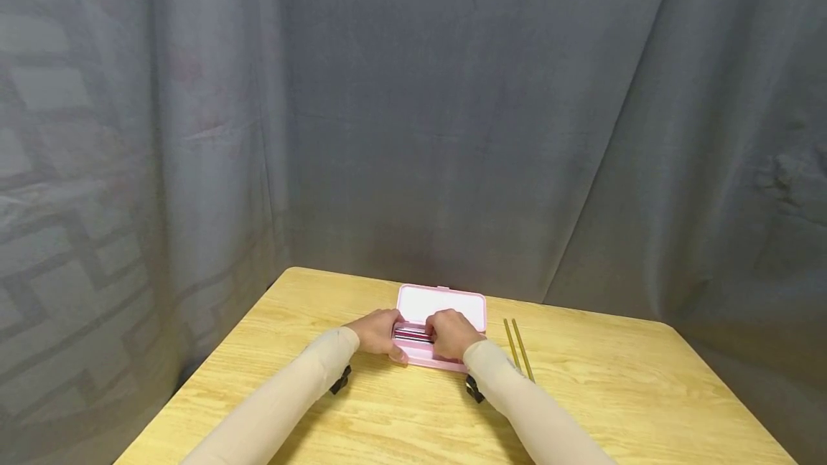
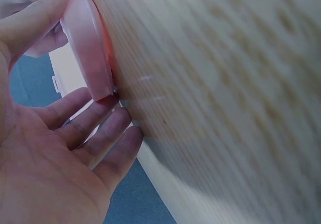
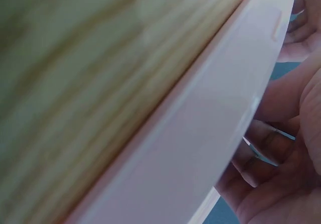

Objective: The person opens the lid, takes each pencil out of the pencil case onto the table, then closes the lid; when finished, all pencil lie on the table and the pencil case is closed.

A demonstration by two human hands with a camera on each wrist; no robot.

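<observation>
**Operator:** Starting with the grip. My left hand (image 1: 377, 331) sits at the left end of the pink case (image 1: 441, 307), thumb curved round the near corner. On the left wrist camera the fingers (image 2: 108, 128) lie nearly straight, tips against the table edge just under the case's rounded end, so I read that hand as relaxed and touching, not clamped. My right hand (image 1: 454, 333) lies over the tray of the case with its knuckles arched. Whether it pinches anything inside, I cannot tell; the right wrist camera gives only the pale case wall and a blurred bit of palm.

**Observer:** Where is the case itself?

**Operator:** On the wooden table (image 1: 601, 386), toward twelve o'clock from me, close to the far edge. It is open: the lid stands tilted back at twelve o'clock, the tray lies nearer me, and dark, shiny slim things show between my two hands inside the tray.

**Observer:** Anything beside it?

**Operator:** Two thin golden chopsticks (image 1: 519, 349) lie side by side on the table at three o'clock from the case, near it but not touching. Grey curtain (image 1: 452, 128) hangs behind the table.
</observation>
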